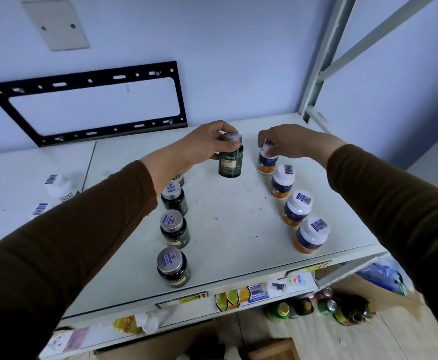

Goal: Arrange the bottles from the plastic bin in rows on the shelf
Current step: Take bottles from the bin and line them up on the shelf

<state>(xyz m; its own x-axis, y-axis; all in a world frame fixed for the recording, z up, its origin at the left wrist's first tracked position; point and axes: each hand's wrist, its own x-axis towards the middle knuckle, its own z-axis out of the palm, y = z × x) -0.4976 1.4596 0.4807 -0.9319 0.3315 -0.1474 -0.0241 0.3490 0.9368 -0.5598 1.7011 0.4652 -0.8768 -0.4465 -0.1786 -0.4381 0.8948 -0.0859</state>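
The left hand (pixel 207 144) pinches the silver cap of a dark green bottle (pixel 230 159), fingers curled round the lid, and the bottle hangs upright under the grip, just above the white shelf (pixel 228 216) or barely on it; the view does not settle which. The right hand (pixel 290 144) grips the white cap of an orange-and-blue bottle (pixel 266 162) that stands on the shelf, directly below its fingertips. Behind that bottle, towards the front edge, three more white-capped bottles (pixel 297 209) stand in a line, making four in the right row. On the left, three silver-capped dark bottles (pixel 173 227) stand in a row, with a fourth partly hidden under the left wrist. Further left lies a blurred white bottle (pixel 58 185). A black metal bracket (pixel 88 105) hangs on the wall behind.
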